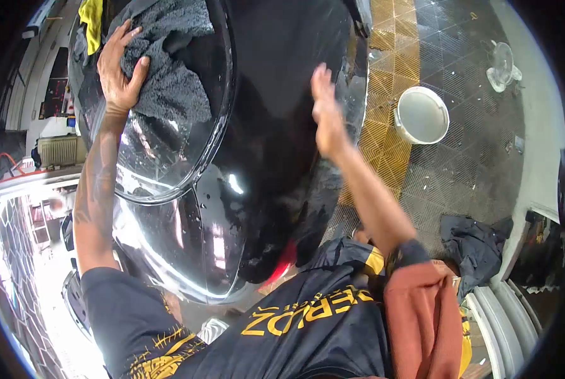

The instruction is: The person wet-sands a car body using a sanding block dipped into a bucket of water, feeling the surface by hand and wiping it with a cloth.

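Observation:
My left hand (119, 72) holds a dark grey microfiber towel (178, 82), its thumb and fingers pressed into the bunched cloth. The towel lies spread over the glossy rear window (153, 142) of a black car (276, 126). Water drops and streaks show on the glass below it. My right hand (327, 114) is raised over the side of the car, fingers stretched out, holding nothing and slightly blurred. Whether it touches the bodywork I cannot tell. A rust-coloured cloth (421, 316) hangs over my right upper arm.
A white bucket (447, 120) of cloudy water stands on the grey and yellow tiled floor (390, 82) to the right. Dark fabric (475, 249) lies in a heap nearby. A pedestal fan (502, 66) is by the wall. A yellow cloth (91, 25) lies at upper left.

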`<state>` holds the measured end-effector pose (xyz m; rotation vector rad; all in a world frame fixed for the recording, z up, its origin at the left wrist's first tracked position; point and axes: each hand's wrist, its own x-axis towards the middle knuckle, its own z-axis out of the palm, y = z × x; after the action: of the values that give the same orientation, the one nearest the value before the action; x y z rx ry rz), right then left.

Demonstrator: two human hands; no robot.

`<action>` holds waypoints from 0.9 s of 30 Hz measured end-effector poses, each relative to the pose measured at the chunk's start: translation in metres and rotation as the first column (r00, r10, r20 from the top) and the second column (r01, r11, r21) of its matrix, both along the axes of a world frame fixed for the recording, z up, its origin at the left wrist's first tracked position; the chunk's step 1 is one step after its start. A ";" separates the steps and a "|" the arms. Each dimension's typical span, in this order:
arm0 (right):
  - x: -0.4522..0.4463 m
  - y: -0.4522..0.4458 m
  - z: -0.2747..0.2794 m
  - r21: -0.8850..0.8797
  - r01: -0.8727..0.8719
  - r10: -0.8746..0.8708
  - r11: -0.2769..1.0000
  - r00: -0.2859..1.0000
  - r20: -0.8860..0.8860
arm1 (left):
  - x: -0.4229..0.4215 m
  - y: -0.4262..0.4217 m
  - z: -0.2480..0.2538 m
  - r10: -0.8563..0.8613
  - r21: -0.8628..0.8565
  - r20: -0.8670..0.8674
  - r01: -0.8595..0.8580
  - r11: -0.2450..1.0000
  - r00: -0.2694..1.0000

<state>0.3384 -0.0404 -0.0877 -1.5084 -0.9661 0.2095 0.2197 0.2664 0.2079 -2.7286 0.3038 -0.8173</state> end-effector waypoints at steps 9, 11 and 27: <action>-0.084 -0.032 0.003 0.040 0.036 -0.031 0.999 0.994 -0.103 | 0.001 -0.011 -0.004 -0.033 -0.034 0.012 0.033 0.999 0.999; -0.094 -0.041 -0.009 0.137 -0.029 0.050 0.990 0.986 -0.158 | 0.001 -0.018 -0.005 -0.005 -0.028 0.081 0.008 1.000 0.997; -0.102 -0.022 -0.009 -0.077 0.232 -0.229 0.970 0.972 0.041 | -0.121 -0.063 -0.057 0.110 0.037 -0.126 -0.106 0.994 0.986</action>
<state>0.2364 -0.0627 -0.0967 -1.6891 -0.8065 0.0578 0.0988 0.2032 0.1513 -2.7473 0.1897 -0.6060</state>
